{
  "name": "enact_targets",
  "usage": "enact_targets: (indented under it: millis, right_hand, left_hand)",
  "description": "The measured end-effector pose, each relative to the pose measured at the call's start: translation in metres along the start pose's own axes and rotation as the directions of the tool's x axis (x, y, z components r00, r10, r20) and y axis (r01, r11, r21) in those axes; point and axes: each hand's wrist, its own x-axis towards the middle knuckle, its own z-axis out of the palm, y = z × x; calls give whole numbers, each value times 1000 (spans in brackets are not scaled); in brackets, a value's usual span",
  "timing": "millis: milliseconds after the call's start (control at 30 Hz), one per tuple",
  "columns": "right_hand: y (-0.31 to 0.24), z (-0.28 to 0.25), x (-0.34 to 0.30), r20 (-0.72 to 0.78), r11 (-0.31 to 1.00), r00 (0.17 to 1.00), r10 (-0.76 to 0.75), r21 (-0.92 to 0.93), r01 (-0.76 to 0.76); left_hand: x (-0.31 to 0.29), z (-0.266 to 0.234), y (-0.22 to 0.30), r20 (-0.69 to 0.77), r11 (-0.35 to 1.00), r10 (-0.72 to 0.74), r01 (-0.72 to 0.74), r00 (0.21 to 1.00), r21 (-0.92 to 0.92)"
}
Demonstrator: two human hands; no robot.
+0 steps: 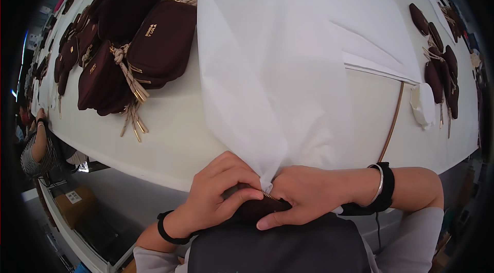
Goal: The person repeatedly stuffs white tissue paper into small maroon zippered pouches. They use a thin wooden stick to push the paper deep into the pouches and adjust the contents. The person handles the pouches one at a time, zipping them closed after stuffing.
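At the table's near edge, close against my body, is a small dark maroon zip pouch (253,212) with its gold-toothed zipper open. My left hand (218,197) is closed on the pouch's left side, thumb and fingers pinching beside the zipper. My right hand (301,194) holds the other side, its thumb outside and its fingertips hidden at the opening. A large sheet of thin white tissue paper (267,72) stretches over the table, and its twisted near end goes down into the pouch's mouth between my hands. The pouch's underside is hidden.
Stuffed maroon pouches (164,41) with beige cord tassels are heaped at left. More pouches (435,67) lie at the far right. A stack of white sheets (381,57), a white roll (423,106) and a thin brown cord (393,121) lie right. Another person's arm (40,139) shows far left.
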Motion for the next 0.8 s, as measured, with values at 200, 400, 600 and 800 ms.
enact_targets:
  millis: [200,400,600,800]
  right_hand:
    - [19,0,-17,-142,974,973,-180,113,197]
    - [-8,4,-101,-557,804,796,-237,-572,-161]
    - [9,30,-123,-671,946,741,4,-238,-222]
    - [12,30,-105,-476,580,725,498,804,130]
  left_hand:
    - [24,23,33,68,862,480,-484,875,150]
    - [27,18,33,277,995,42,-67,960,80]
    - [55,16,44,509,950,-286,309,812,42]
    - [61,21,40,610,983,-122,180,783,-34]
